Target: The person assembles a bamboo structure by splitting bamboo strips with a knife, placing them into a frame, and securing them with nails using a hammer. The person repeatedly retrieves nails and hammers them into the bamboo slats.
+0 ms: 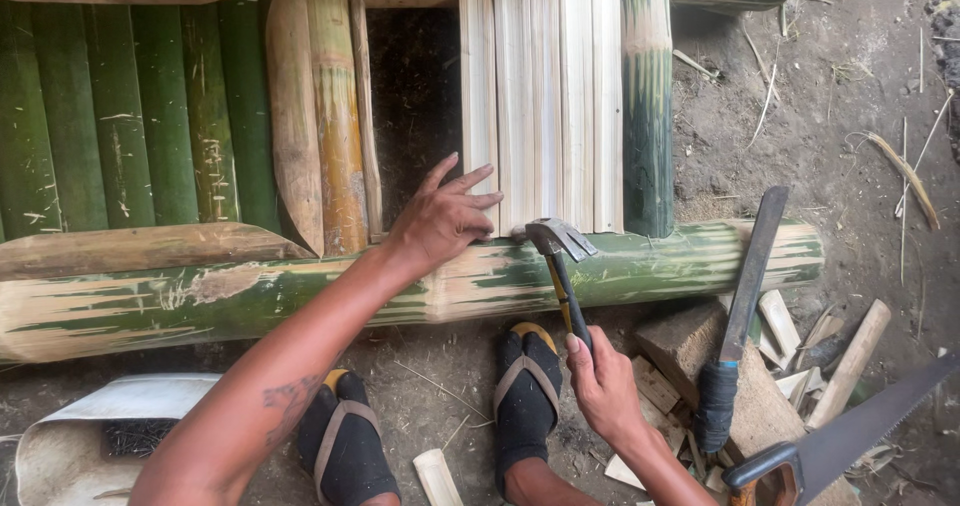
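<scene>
Taking the thick green bamboo pole (300, 296) lying across in front of me as my mark: at its far left, on my side of it, a pale sack (70, 436) lies open on the dirt with a dark heap of what look like nails inside. Beyond the pole at that end, green bamboo halves (130, 116) stand side by side, and a brown split piece (315, 106) runs up from the pole next to them. My left hand (440, 221) rests on top of the pole near its middle, fingers spread and flat, its grip wide open and holding nothing, fingertips touching the lower end of the pale slats (540, 96) that reach away from the pole. Just right of those fingers the hammer (560, 241) has its head against the pole where the slats meet it, the yellow and black handle slanting back toward me. My right hand (600, 381) has its grip closed tight round the end of that handle, on my side of the pole, above my sandalled feet (525, 386). Further right, a long knife (745, 296) with a black wrapped handle leans across the pole's end onto a wooden block (690, 341) among offcuts, and a handsaw (850, 436) lies nearest me, right of the block.
</scene>
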`<action>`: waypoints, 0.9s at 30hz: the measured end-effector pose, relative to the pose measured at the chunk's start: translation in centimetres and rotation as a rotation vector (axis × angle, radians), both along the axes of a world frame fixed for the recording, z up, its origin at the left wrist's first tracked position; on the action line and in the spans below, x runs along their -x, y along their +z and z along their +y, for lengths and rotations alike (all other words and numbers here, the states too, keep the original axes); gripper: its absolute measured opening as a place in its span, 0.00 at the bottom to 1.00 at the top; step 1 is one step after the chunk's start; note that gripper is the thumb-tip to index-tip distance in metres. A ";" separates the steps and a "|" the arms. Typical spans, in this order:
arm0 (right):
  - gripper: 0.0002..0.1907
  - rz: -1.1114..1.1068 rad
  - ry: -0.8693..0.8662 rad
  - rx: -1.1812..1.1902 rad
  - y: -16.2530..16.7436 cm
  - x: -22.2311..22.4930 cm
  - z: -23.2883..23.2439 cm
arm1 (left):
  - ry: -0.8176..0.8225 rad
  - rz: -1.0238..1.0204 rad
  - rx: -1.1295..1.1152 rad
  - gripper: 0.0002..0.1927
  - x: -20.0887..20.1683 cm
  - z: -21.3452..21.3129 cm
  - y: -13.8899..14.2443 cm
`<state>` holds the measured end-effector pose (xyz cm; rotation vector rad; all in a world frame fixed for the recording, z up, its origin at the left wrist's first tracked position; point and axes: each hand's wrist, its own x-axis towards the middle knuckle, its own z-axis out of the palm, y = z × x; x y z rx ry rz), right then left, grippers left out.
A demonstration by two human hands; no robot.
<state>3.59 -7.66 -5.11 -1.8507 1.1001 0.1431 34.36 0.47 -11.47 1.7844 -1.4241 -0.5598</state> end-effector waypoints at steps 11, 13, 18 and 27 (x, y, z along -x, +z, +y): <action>0.12 -0.101 0.162 0.099 2.5 -1.8 0.3 | -0.017 0.237 -0.181 0.08 -0.7 -0.3 -0.9; 0.13 -0.008 0.168 0.102 2.4 -2.2 0.3 | -0.011 0.231 -0.185 0.07 -0.6 -0.4 -0.5; 0.14 -0.046 0.079 0.056 1.3 -2.0 0.1 | -0.010 0.301 -0.243 0.04 -0.8 -0.2 0.4; 0.16 -0.259 0.063 -0.004 2.6 0.0 0.2 | 0.512 0.564 -0.520 0.20 -2.8 -4.0 -3.5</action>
